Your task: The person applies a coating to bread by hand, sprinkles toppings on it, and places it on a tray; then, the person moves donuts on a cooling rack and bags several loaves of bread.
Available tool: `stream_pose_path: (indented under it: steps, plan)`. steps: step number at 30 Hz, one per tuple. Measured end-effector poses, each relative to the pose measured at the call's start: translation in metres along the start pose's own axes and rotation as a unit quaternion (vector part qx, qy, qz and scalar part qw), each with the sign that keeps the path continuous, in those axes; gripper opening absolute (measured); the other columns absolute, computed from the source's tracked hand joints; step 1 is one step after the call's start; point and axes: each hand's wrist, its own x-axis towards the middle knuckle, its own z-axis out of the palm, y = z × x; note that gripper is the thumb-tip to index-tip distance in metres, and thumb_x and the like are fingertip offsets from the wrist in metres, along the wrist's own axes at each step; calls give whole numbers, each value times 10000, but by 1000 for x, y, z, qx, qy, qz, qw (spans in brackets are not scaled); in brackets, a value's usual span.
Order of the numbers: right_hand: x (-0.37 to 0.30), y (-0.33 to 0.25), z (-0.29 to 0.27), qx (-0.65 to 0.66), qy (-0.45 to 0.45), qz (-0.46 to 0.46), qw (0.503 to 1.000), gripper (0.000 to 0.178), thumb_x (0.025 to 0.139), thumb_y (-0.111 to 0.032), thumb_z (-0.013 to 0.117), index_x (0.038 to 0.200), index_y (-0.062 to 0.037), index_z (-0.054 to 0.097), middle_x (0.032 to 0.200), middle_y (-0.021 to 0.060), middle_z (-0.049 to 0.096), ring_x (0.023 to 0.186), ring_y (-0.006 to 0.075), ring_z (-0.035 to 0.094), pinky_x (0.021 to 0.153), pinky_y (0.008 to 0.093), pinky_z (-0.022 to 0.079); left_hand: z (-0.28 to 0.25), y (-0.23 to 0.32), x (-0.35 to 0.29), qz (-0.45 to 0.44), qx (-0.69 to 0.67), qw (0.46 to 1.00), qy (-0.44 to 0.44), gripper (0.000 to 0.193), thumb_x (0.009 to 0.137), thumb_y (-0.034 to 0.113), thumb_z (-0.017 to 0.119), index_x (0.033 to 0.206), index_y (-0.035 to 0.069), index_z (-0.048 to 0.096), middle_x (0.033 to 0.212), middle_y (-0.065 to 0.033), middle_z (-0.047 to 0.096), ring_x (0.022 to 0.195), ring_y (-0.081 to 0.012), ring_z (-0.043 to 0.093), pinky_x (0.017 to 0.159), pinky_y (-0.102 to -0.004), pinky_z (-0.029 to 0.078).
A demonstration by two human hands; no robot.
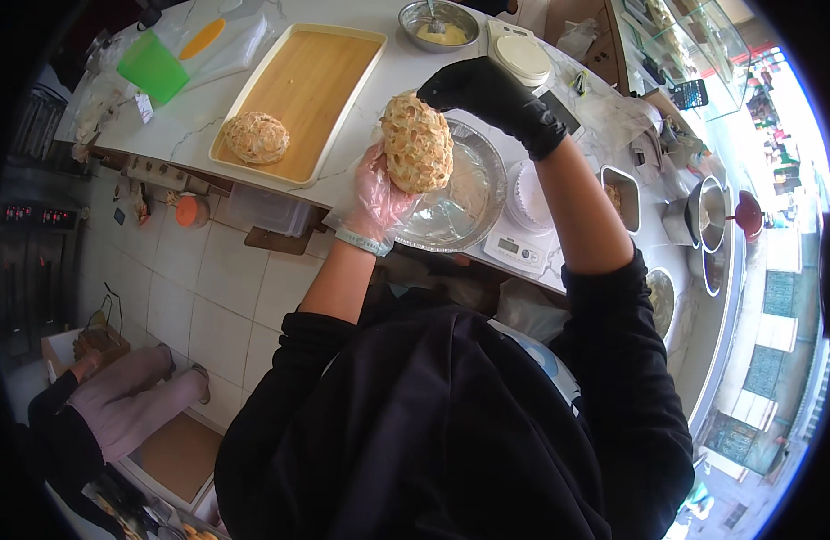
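Observation:
My left hand (379,196), in a clear plastic glove, is wrapped round an oval bread bun (417,144) coated in pale flakes, held up over the table. My right hand (478,92) wears a black glove and touches the bun's upper right edge; its fingers are drawn together, and whether anything is pinched in them is hidden. Below the bun is a round foil-like pan (487,193) with a clear plastic lining. A second flake-coated bun (257,138) lies at the near left corner of a rectangular wooden-bottomed tray (293,85).
Behind the tray stands a metal bowl (438,34) of yellow cream with a utensil. A white kitchen scale (516,250) carrying paper liners sits right of the pan. A green plastic container (154,68) is at far left. Another person (131,400) is low on the left.

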Motion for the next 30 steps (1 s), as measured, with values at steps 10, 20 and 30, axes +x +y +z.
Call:
stream_pose_path:
  steps: [10, 20, 30]
  plan:
    - [-3, -13, -1, -163, 26, 28, 986, 119, 719, -75, 610, 820, -82, 672, 783, 90, 654, 725, 221, 620, 705, 293, 482, -1, -1, -5, -2, 9, 1000, 20, 480, 893, 313, 387, 1276, 24, 365, 1264, -162, 439, 1158, -318, 445, 958, -499, 371]
    - [-21, -5, 7, -150, 138, -60, 977, 304, 733, 1, 468, 981, -75, 627, 909, 146, 633, 836, 287, 607, 782, 338, 469, 3, -4, -8, -21, -24, 999, -12, 472, 890, 313, 355, 1283, 53, 373, 1270, -133, 442, 1163, -303, 444, 962, -488, 366]
    - [-82, 37, 12, -73, 189, 117, 972, 222, 754, -56, 576, 966, -52, 641, 856, 135, 652, 801, 249, 637, 750, 322, 486, -6, 15, -25, 36, -1, 999, 7, 461, 892, 259, 374, 1295, 36, 357, 1293, -158, 417, 1199, -310, 405, 990, -487, 327]
